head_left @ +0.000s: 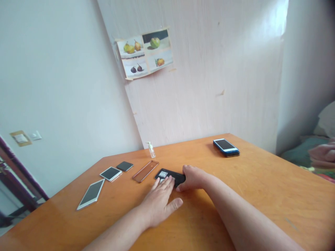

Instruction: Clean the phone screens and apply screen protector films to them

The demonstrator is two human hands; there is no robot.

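Observation:
A black phone [179, 179] lies on the wooden table with a white label on its upper face. Thumb and fingers of my right hand [195, 178] grip its right end. My left hand [162, 202] rests its outstretched fingertips on the near left part of the phone, beside a pale patch that they partly cover. Its thumb points away to the right. Just left of the phone is a thin see-through phone case [145, 171] with a brownish rim. A small clear pump bottle [151, 150] stands upright behind them.
On the table's left lie a large white phone or tablet [91, 194], a smaller white phone [111, 173] and a dark phone [125, 166]. Stacked phones [226, 146] sit at the far right. A fruit picture sheet [145, 54] hangs behind. Another person's hand [323, 155] shows at the right edge.

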